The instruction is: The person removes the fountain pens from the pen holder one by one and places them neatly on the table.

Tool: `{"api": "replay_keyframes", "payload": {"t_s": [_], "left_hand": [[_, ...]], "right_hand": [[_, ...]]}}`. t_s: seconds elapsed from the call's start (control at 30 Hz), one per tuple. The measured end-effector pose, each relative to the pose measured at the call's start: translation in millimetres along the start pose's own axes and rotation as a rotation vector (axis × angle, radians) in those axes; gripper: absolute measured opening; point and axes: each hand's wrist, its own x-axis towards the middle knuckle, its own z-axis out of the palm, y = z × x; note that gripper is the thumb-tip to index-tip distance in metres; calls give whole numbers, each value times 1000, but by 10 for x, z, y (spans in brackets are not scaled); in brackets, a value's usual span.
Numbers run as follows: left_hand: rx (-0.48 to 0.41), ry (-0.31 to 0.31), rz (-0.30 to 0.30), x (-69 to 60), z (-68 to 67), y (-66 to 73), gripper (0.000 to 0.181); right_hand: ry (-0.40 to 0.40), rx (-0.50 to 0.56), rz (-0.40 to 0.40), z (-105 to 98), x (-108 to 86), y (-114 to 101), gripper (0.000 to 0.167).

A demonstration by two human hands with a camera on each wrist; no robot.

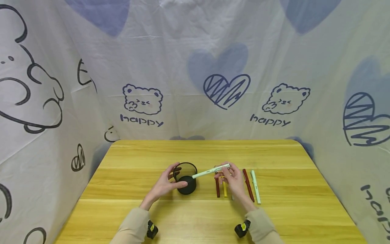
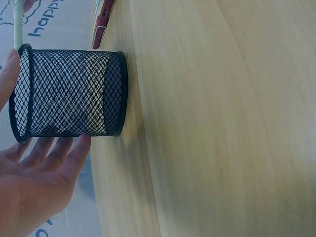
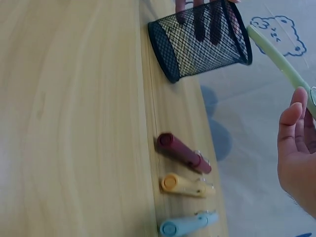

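Note:
A black mesh pen holder (image 1: 187, 187) stands upright on the table. My left hand (image 1: 166, 184) grips it from the left, with the thumb near the rim and the fingers along the mesh in the left wrist view. In my right hand (image 1: 234, 181) is a light green pen (image 1: 208, 172), pinched near its clip end and slanting down to the left. Its far end is at the holder's rim (image 3: 246, 47) in the right wrist view. Below that hand lie a dark red pen (image 3: 182, 152), a yellow pen (image 3: 186, 186) and a light blue pen (image 3: 187, 224), partly hidden in the head view.
Right of my right hand, a red pen (image 1: 249, 188) and another light green pen (image 1: 256, 187) lie on the wooden table (image 1: 292, 203). A printed cloth (image 1: 182, 67) hangs behind the table and at its sides.

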Motion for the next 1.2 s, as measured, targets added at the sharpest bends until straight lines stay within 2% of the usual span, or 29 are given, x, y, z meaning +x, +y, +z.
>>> {"api": "replay_keyframes", "payload": {"t_s": [0.1,0.2,0.47,0.9,1.2], "left_hand": [[1,-1,1,2,-6,-11,87],[5,-2,7,2,-13,-15,87],[-1,-4,1,-4,-12,-10,87],[-2,-8,-9,-5,-3,-1,88],[-3,-3,-10,-11,1,14,89]], "right_hand": [[16,28,2,-64,-24,-25,23],[41,9,12,-133,-45,-42,15],[103,-57,28,-342,-110,-53,29],[122,-100,74,-797,-253,-175,37],[155,-116,103,-1129,-323,-303,26]]}}
